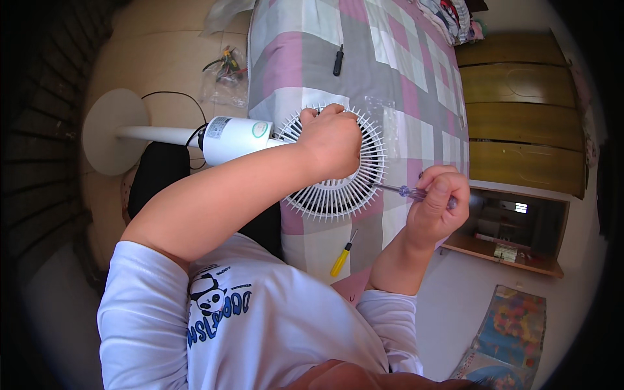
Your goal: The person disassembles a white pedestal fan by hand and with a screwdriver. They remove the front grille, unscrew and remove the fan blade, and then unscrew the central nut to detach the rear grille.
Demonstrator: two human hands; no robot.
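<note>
A white pedestal fan lies tipped over, its round slatted rear grille [335,203] resting on the bed. My left hand [330,143] curls over the middle of the grille, gripping it; what is under the palm is hidden. In my right hand [441,200] is a screwdriver [404,191] with a clear purplish handle. Its shaft points left, with the tip at the grille's right side, beside my left hand. The exact spot the tip meets cannot be made out. The fan's white cylindrical body [237,140] and round base [116,132] extend to the left.
On the checked bedspread [286,62] lie a black screwdriver [338,62] and a yellow-handled screwdriver [341,260]. A clear plastic bag with tools [227,71] sits on the tiled floor. A dark cord [179,94] loops by the fan pole. Wooden drawers [520,110] stand at right.
</note>
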